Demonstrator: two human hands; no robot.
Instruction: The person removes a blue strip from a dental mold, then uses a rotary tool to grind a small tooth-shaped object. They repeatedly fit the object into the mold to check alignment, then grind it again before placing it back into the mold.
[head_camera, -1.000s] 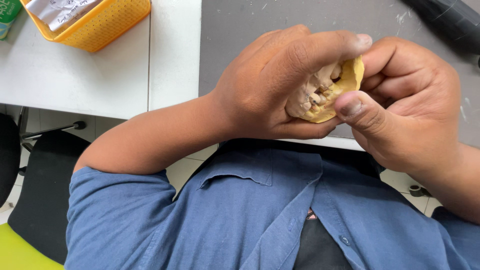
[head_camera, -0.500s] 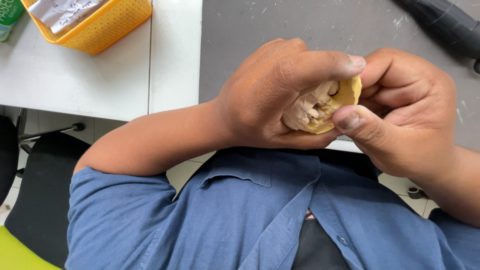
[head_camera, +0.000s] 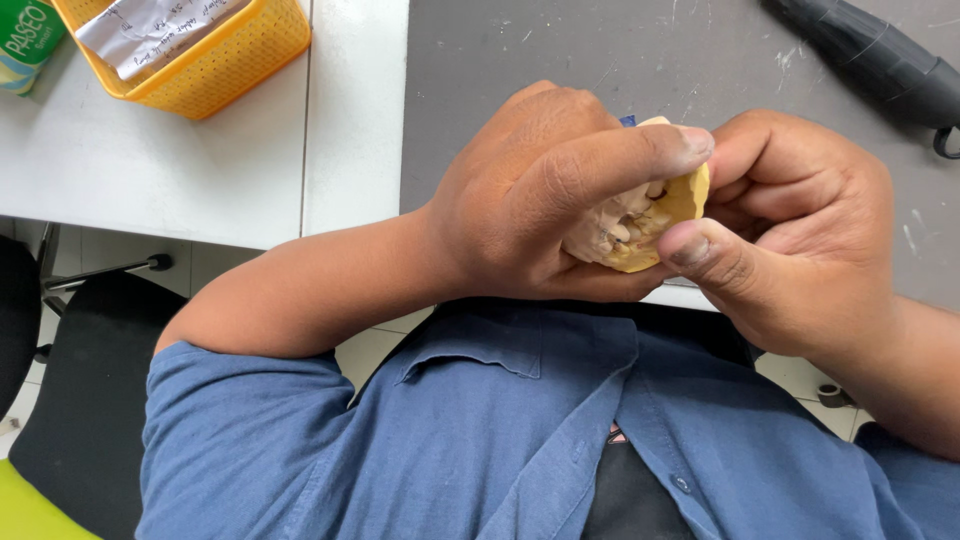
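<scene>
Both hands hold a yellow and cream tooth mould (head_camera: 640, 225) close to the chest, just above the near edge of the grey mat (head_camera: 560, 50). The left hand (head_camera: 545, 195) curls its fingers tight around the mould, with the thumb stretched across the top. The right hand (head_camera: 800, 230) is curled too, its thumb pressing the mould's near side. A yellow basket (head_camera: 230, 60) sits far left on the white table (head_camera: 150, 170).

I see a yellow basket (head_camera: 215, 65) on the white table (head_camera: 150, 170) — paper inside. A black tool (head_camera: 870, 60) lies on the grey mat (head_camera: 520, 60).
</scene>
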